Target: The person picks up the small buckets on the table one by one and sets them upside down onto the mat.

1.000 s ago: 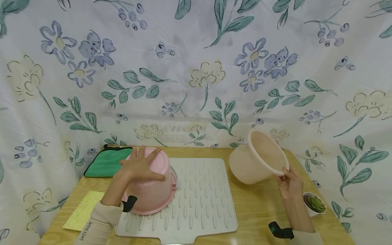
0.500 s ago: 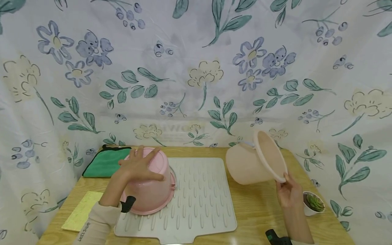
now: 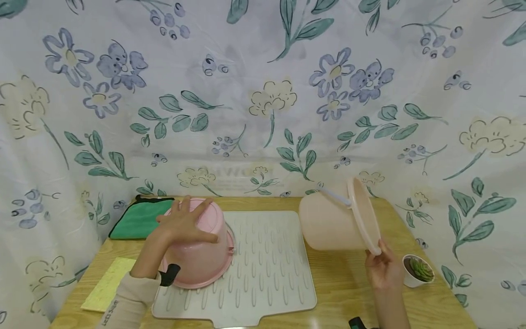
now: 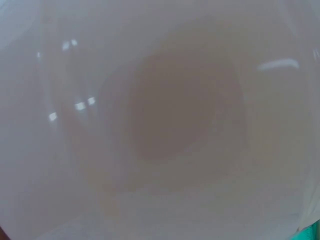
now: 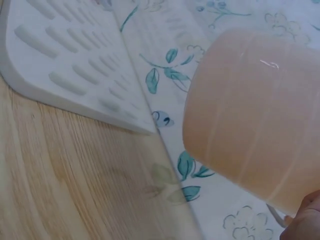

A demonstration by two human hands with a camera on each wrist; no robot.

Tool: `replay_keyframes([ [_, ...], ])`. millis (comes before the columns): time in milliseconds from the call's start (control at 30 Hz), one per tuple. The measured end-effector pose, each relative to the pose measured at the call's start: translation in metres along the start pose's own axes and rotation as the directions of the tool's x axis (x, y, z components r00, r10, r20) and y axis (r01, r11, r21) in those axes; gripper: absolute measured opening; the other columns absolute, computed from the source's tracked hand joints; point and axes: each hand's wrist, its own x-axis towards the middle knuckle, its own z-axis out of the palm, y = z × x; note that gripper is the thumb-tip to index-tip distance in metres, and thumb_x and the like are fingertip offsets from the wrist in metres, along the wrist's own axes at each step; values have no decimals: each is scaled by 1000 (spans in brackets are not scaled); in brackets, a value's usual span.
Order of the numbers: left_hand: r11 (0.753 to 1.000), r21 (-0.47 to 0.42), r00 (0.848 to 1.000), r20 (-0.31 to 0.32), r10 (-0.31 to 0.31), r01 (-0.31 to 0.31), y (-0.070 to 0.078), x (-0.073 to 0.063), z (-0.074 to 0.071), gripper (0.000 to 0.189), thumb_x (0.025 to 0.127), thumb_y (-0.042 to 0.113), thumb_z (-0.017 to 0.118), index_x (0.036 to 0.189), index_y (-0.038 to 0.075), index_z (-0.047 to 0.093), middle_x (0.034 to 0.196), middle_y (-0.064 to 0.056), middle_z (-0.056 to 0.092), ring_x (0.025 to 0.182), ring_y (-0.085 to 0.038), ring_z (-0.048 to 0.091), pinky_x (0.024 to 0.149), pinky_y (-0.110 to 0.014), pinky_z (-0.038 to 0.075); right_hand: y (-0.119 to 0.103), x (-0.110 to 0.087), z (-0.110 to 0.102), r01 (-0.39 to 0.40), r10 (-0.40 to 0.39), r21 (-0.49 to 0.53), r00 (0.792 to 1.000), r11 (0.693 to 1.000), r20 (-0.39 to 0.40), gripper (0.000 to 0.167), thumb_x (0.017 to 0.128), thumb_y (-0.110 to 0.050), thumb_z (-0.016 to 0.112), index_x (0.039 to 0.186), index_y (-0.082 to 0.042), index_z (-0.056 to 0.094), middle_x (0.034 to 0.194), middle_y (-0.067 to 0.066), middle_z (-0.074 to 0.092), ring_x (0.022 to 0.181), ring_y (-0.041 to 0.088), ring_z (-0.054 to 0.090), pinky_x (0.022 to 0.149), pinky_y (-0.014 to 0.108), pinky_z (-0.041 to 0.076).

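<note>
An upside-down pink bucket (image 3: 199, 265) stands on the left part of a white ridged draining board (image 3: 273, 265). My left hand (image 3: 182, 225) rests on its upturned base with the fingers spread. A blurred, shiny bucket wall (image 4: 185, 115) fills the left wrist view, and that hand is hidden there. On the right, a peach bucket (image 3: 326, 224) is tilted on its side, its mouth facing right and its handle across the top. My right hand (image 3: 384, 269) pinches the lower edge of its rim. In the right wrist view the peach bucket (image 5: 250, 120) appears above the wooden table.
A green cloth (image 3: 141, 221) with a black edge lies at the back left. A yellow cloth (image 3: 107, 285) is on the table's left side. To the right of my right hand stands a small potted succulent (image 3: 418, 270). A floral curtain (image 3: 263, 114) hangs behind the wooden table (image 3: 333, 292).
The peach bucket has tipped further, its mouth turning to the right and its handle coming into sight. My right hand has lowered slightly with the rim. My left hand stays on the pink bucket.
</note>
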Motion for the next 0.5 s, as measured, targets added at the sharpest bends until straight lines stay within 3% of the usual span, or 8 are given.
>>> replay_keyframes([
  [167, 1000, -2, 1000, -4, -1, 1, -1, 0, 0, 116, 66, 77, 70, 159, 25, 22, 156, -34, 11, 141, -58, 9, 80, -90, 21, 6, -4, -6, 1, -1, -16, 999, 1000, 37, 38, 107, -5, 29, 116, 14, 61, 101, 27, 63, 85, 42, 68, 67, 37, 61],
  [500, 1000, -4, 1000, -17, 1, -1, 0, -1, 0, 116, 66, 78, 70, 159, 25, 23, 156, -33, 13, 140, -58, 11, 81, -90, 21, 15, -13, -18, -42, 38, 37, 992, 998, 122, 32, 106, -3, 31, 113, 14, 57, 102, 29, 62, 85, 40, 67, 69, 39, 61],
])
